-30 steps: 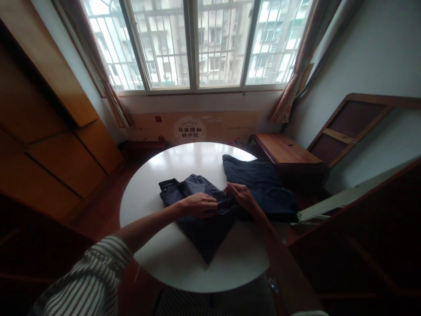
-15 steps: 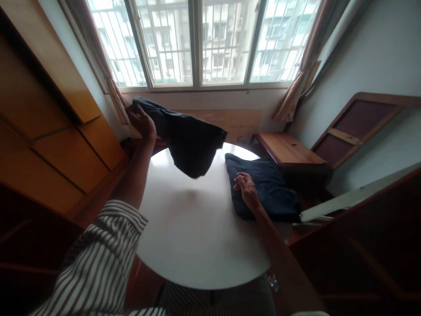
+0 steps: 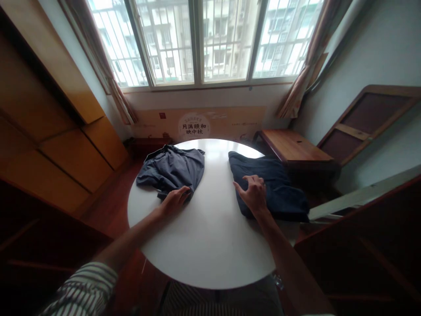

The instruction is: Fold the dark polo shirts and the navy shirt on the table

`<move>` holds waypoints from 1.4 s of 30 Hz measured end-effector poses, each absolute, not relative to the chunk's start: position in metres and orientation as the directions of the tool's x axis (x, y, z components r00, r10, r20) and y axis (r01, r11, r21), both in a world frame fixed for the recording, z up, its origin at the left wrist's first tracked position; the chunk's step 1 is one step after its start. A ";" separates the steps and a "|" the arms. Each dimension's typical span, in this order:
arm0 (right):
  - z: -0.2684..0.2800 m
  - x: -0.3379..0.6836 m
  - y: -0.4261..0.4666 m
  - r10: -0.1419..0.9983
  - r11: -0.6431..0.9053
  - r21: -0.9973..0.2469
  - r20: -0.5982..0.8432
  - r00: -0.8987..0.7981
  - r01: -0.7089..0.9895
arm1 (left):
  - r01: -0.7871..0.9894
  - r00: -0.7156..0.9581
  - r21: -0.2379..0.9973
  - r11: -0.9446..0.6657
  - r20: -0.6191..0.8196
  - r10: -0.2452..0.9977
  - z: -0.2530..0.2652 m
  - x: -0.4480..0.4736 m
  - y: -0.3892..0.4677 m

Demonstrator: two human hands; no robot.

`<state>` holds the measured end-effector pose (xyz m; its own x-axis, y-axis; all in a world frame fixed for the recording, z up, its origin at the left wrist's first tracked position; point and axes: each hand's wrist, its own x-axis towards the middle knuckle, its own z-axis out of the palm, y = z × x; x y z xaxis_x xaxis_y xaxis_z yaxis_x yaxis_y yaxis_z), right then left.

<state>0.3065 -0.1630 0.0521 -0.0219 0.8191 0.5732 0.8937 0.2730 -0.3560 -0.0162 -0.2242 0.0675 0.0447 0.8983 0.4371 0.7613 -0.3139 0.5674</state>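
Observation:
A dark grey garment (image 3: pixel 176 169) lies loosely crumpled on the left part of the round white table (image 3: pixel 210 245); its exact kind is unclear. At its near corner, my left hand (image 3: pixel 176 201) has its fingers closed on the fabric's edge. Opposite it, a folded navy garment (image 3: pixel 279 188) rests on the table's right side. My right hand (image 3: pixel 255 193) is over the near left part of that navy garment, thumb and fingers apart, holding nothing.
A low wooden table (image 3: pixel 296 147) stands beyond the white table on the right. Orange-brown cabinets (image 3: pixel 75 153) line the left side. A printed board (image 3: pixel 230 120) leans below the barred window (image 3: pixel 223 39). A dark wooden panel (image 3: pixel 368 245) is close on my right.
The dark grey garment came down from the air onto the table's left side. My left hand moved down and nearer to me with it. My right hand's fingers spread a little more.

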 end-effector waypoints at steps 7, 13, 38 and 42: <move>0.049 0.312 -0.161 0.888 0.192 -0.094 0.441 -0.132 0.977 | 0.811 0.082 0.500 -0.304 0.417 0.905 0.056 -0.011 -0.235; 0.076 0.295 -0.177 0.689 0.532 -0.208 0.670 -0.277 0.821 | 0.782 0.088 0.408 -0.472 0.677 0.731 0.069 -0.007 -0.209; 0.053 0.341 -0.148 0.920 0.245 -0.876 0.346 0.186 0.415 | 0.569 0.814 0.004 -0.823 0.145 0.563 0.069 0.093 -0.157; 0.053 0.342 -0.148 0.927 0.228 -0.898 0.318 0.197 0.376 | 0.678 0.590 0.144 -0.721 0.478 0.651 0.126 0.074 -0.134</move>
<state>0.3422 -0.1480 0.0531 0.1973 0.9273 0.3181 0.3758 0.2282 -0.8982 0.0741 -0.1336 0.1258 0.5902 0.6508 0.4776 0.6781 -0.7207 0.1440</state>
